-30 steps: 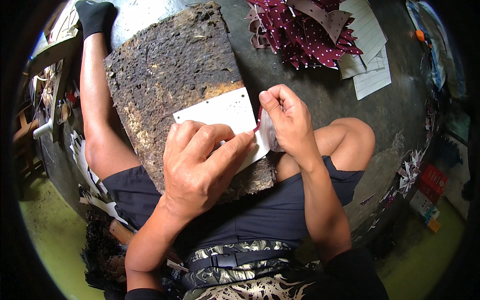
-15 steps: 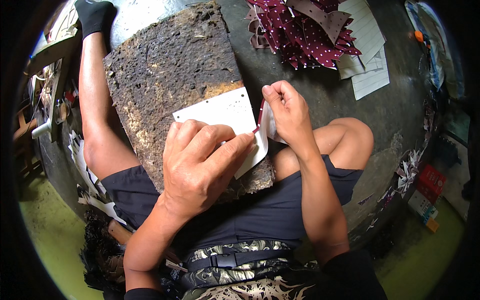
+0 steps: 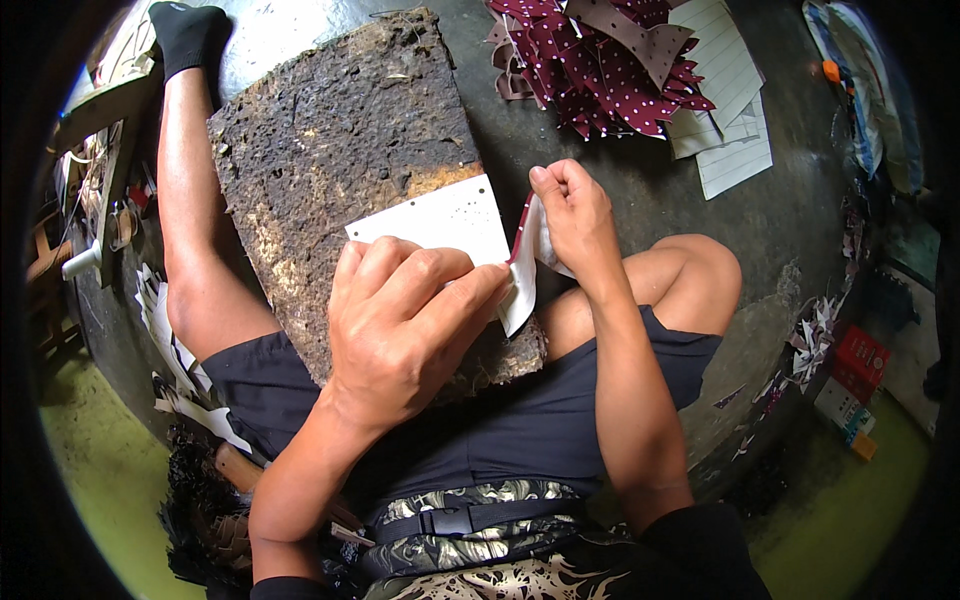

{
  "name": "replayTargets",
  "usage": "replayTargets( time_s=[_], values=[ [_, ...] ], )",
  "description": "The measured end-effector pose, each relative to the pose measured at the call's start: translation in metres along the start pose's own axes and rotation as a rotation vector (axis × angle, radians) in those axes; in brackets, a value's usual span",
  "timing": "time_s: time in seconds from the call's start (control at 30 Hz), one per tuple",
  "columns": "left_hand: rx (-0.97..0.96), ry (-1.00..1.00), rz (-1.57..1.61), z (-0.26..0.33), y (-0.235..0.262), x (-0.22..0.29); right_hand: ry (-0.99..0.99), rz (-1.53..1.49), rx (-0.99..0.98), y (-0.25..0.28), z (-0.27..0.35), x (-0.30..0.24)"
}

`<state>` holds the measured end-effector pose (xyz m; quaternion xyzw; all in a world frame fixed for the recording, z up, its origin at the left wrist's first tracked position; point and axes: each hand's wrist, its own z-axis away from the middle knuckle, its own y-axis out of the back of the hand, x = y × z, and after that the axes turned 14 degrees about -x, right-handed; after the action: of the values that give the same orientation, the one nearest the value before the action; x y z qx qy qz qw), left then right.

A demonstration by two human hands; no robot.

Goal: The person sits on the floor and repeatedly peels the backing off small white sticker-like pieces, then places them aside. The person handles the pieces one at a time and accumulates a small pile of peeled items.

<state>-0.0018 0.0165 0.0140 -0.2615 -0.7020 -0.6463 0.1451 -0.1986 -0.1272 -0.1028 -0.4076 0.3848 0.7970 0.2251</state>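
Observation:
A white sheet point(image 3: 440, 215) with small dark holes lies on a rough, dark board point(image 3: 340, 110) across my lap. My left hand point(image 3: 395, 320) rests over the sheet's near part, fingers bent. Its thumb and forefinger close on the edge of a maroon, white-dotted strip of material point(image 3: 520, 232) with a pale underside. To the right, my right hand point(image 3: 580, 220) pinches the strip's other end between thumb and curled fingers, lifted off the board. Below the left fingertips a white flap point(image 3: 519, 305) curls downward. The left palm hides part of the sheet.
Beyond the board, a heap of maroon dotted pieces point(image 3: 600, 75) lies beside lined paper sheets point(image 3: 735, 150) on the dark floor. Pale scraps point(image 3: 820, 340) lie at right near a red box point(image 3: 858, 365). More white offcuts point(image 3: 185, 340) sit by my left leg.
The white flap under my left fingertips has drawn in to the right and curled, baring more of the board's near edge. Both hands keep nearly the same place and grip.

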Motion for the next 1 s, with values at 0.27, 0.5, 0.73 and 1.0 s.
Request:
replayTargets(
  time_s=[0.27, 0.5, 0.73, 1.0],
  values=[
    [0.055, -0.022, -0.015, 0.001, -0.006, -0.002, -0.028, 0.047, 0.022, 0.002, -0.001, 0.002],
    [0.005, -0.002, -0.108, 0.002, -0.004, 0.007, 0.027, 0.207, 0.164, 0.007, -0.005, 0.013],
    [-0.039, 0.076, 0.142, -0.004, 0.006, 0.031, 0.121, -0.173, 0.422, 0.062, 0.017, -0.028],
    [0.099, 0.402, 1.634, -0.028, 0.003, 0.071, 0.310, -0.712, 0.334, 0.049, 0.129, -0.102]
  ],
)
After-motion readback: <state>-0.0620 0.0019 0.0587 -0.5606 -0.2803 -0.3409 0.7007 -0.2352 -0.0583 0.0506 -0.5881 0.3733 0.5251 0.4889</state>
